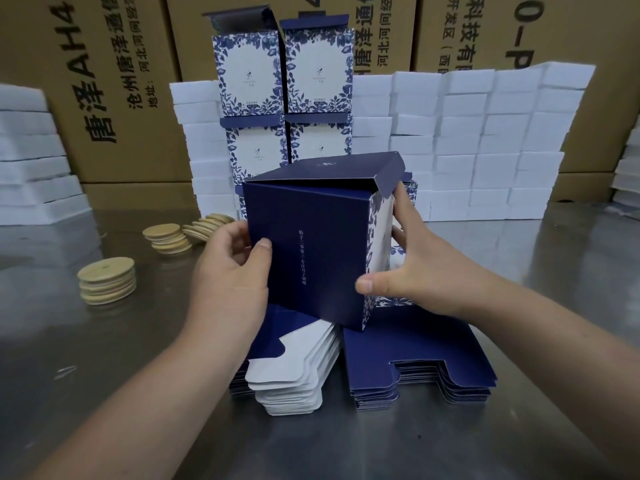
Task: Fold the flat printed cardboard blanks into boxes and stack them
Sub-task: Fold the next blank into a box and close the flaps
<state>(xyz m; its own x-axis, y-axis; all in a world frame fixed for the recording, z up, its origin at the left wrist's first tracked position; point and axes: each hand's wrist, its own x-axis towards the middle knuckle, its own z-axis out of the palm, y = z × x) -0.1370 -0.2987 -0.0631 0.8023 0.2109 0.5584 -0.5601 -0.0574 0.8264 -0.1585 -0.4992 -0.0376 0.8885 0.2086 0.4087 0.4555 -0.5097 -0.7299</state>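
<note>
Box [308, 247]: between my palms; light, thin card, easily crushed, I judge.
Grip: my left hand [225, 271] and right hand [412, 271] clasp opposite edges.

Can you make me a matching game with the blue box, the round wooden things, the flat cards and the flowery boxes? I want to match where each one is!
Things:
1. dark blue box
2. wooden discs
3. flat blanks
4. finished boxes

Places:
A. stacked at the back
B. held by the left hand and right hand
C. piled on the table, below the hands
D. in small piles on the left of the table

Pairs: 1-B, 2-D, 3-C, 4-A.
</note>
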